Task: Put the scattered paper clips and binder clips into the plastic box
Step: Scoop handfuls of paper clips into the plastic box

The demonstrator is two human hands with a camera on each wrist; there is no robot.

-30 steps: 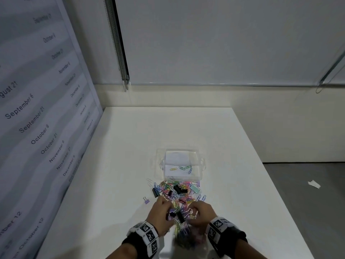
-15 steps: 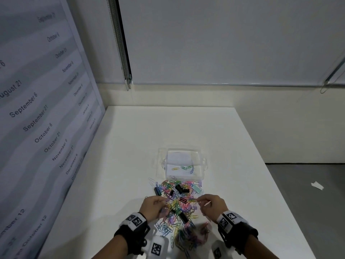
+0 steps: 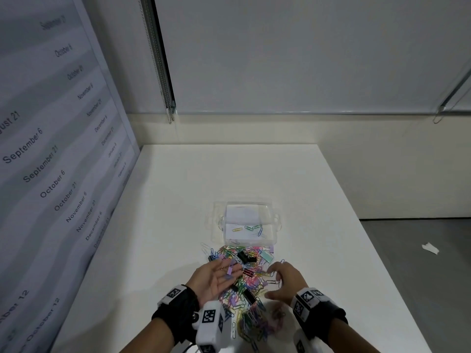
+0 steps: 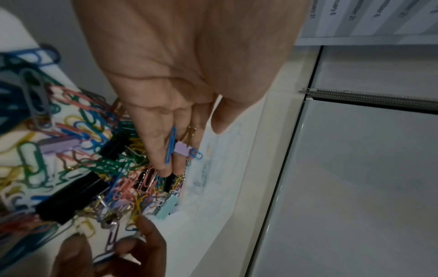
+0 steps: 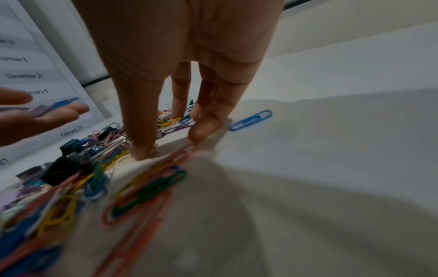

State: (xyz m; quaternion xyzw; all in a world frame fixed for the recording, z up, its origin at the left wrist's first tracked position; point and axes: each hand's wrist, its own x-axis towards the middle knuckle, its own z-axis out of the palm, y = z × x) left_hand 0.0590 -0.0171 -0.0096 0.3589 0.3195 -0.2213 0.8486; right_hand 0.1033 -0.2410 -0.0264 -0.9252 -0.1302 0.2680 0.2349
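Observation:
A clear plastic box [image 3: 276,222] stands mid-table with a few paper clips inside. Just in front of it lies a heap of coloured paper clips and binder clips [image 3: 248,284], running back toward me. My left hand [image 3: 224,271] is turned palm up at the heap's left side. A purple binder clip [image 4: 182,150] and a blue paper clip [image 4: 171,144] lie on its straight fingers. My right hand [image 3: 280,278] arches over the heap's right side, thumb and fingertips [image 5: 201,131] pressing on clips against the table. A black binder clip [image 3: 249,296] lies between the hands.
The white table [image 3: 204,179] has a panel printed with dates [image 3: 51,174] along its left edge and a wall behind. A single blue paper clip [image 5: 251,120] lies right of the heap. The floor, with a white scrap [image 3: 430,248], is off the table's right edge.
Both hands were bunched together in the heap. They have drawn apart, and the left hand has turned palm up with a purple binder clip and a blue paper clip on it.

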